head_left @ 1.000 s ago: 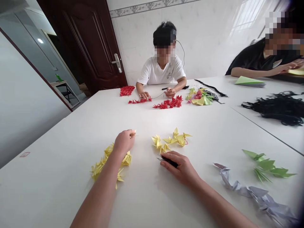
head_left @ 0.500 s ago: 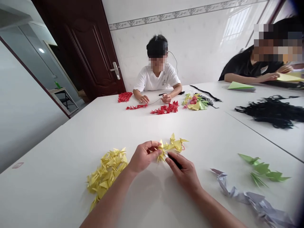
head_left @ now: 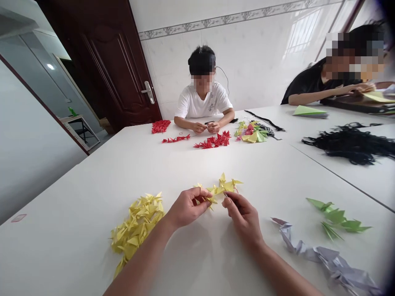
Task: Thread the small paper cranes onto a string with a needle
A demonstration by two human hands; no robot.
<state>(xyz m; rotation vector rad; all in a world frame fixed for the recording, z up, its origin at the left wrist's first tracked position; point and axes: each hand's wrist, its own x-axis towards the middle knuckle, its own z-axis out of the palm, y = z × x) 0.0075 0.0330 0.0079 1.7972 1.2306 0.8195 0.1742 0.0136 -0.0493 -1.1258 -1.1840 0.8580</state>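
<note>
My left hand (head_left: 187, 208) pinches the edge of a small yellow paper crane (head_left: 210, 199) at the near end of a loose line of yellow cranes (head_left: 224, 186). My right hand (head_left: 243, 216) sits just to its right, fingers closed on a small pointed tool (head_left: 225, 194). Only its tip shows, and the fingers hide the rest. A heap of yellow paper cranes (head_left: 137, 226) lies on the white table (head_left: 77, 197) to the left of my left forearm.
Green cranes (head_left: 335, 216) and a chain of silver-lilac cranes (head_left: 321, 253) lie to my right. Across the table, a person in white (head_left: 202, 100) works beside red cranes (head_left: 212, 140). A person in black (head_left: 317, 88) sits beside black thread (head_left: 352, 144).
My hands have drawn closer together around the yellow crane. The tool's black grip has gone from sight inside my right fingers. The person opposite has brought both hands together.
</note>
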